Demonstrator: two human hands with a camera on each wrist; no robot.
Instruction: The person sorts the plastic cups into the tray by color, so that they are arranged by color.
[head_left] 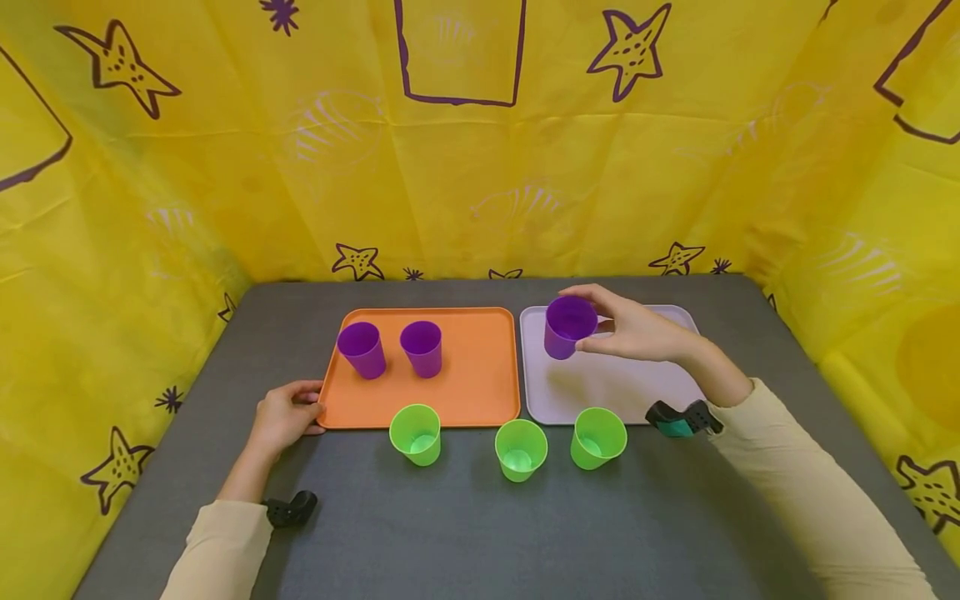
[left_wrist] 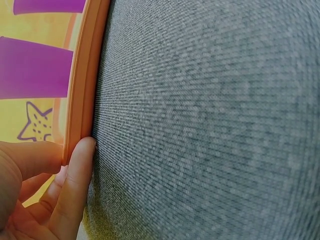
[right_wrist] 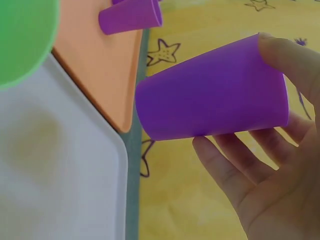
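My right hand (head_left: 637,329) grips a purple cup (head_left: 566,329) near its rim, thumb on one side and fingers on the other. The cup is held above the left part of the pale lilac tray (head_left: 622,400), and its shadow falls on the tray. In the right wrist view the purple cup (right_wrist: 215,90) is seen from the side. At the front left corner of the orange tray (head_left: 480,367), my left hand (head_left: 283,417) pinches the edge; the left wrist view shows its fingers (left_wrist: 77,175) on the rim. Two purple cups (head_left: 362,350) (head_left: 422,350) stand upright on the orange tray's left half.
Three green cups (head_left: 416,435) (head_left: 521,450) (head_left: 597,438) stand upright along the front edges of the trays. The two trays lie side by side on a grey table (head_left: 450,533). A yellow patterned cloth (head_left: 450,183) hangs behind and at both sides.
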